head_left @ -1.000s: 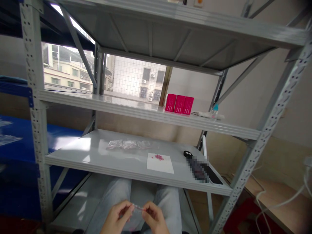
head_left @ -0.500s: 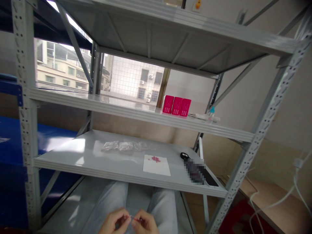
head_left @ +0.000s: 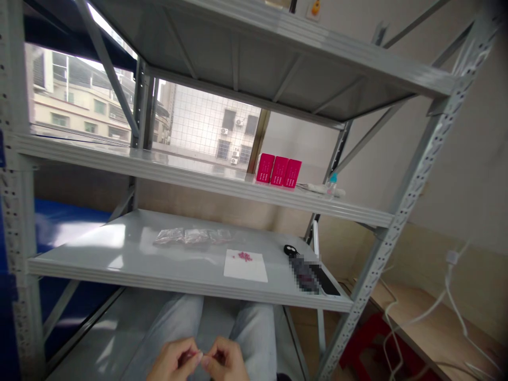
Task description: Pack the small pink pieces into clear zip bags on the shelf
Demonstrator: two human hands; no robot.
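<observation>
My left hand [head_left: 177,360] and my right hand [head_left: 224,360] meet at the fingertips above my lap, low in the view. Both are closed in a pinch. Whatever lies between the fingertips is too small to name; only a pale speck shows there. Beyond them, on the lower grey shelf [head_left: 130,275], a white sheet of paper [head_left: 246,272] carries a little heap of small pink pieces [head_left: 245,256]. To its left lie several clear plastic packets [head_left: 194,236] in a row.
On the same shelf, to the right, lie a round black object [head_left: 290,250], a blurred-out patch and a flat black item [head_left: 326,280]. Three pink boxes [head_left: 279,170] and a small blue-capped bottle [head_left: 332,182] stand on the middle shelf. A perforated metal post [head_left: 381,248] rises at the right.
The whole view has shifted, so the shelves and hands appear further left. My fingertips have drawn closer together, and the small pinkish bit seen between them before is now mostly hidden.
</observation>
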